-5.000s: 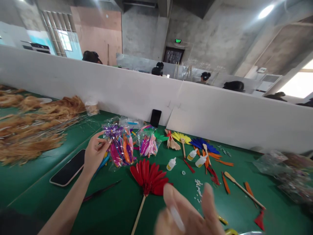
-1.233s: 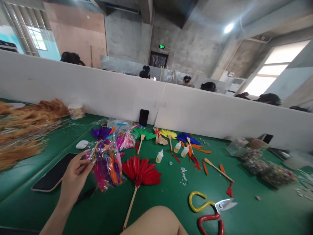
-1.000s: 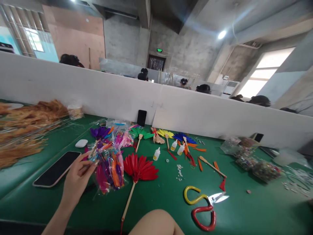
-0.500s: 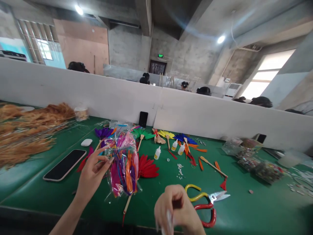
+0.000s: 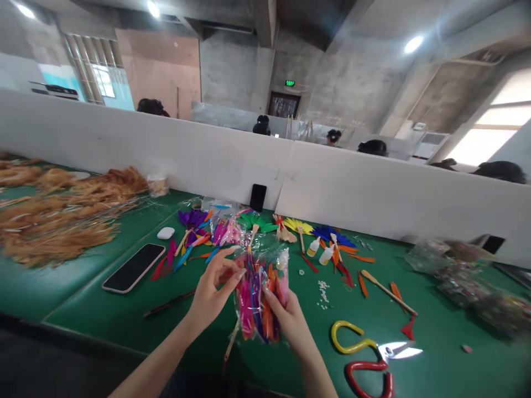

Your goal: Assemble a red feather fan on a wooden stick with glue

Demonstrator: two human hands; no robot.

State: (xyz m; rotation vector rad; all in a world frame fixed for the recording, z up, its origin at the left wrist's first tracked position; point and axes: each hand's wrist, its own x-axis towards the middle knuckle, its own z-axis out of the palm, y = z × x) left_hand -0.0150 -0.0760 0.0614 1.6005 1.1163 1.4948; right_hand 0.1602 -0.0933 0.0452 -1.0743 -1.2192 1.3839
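Observation:
A clear plastic bag of colourful feathers (image 5: 259,301), pink, purple, blue and orange, is held up over the near middle of the green table. My left hand (image 5: 218,284) pinches its upper left side. My right hand (image 5: 286,315) grips its right side, thumb across the front. Beneath the bag a wooden handle (image 5: 232,340) pokes out. Behind it lie a green feather fan (image 5: 257,222), a purple one (image 5: 194,220), a yellow one (image 5: 299,225) and a blue one (image 5: 332,235).
Scissors (image 5: 379,351) with yellow and red handles lie at the right front, near white beads (image 5: 323,293) and glue bottles (image 5: 326,255). A phone (image 5: 135,268) and brown dried grass (image 5: 62,215) are at left. A white partition (image 5: 215,160) runs behind; people's heads show beyond.
My right hand has risen from the front edge and taken hold of the bag. The bag has moved off the red fan's spot, which it now covers. The view has shifted left.

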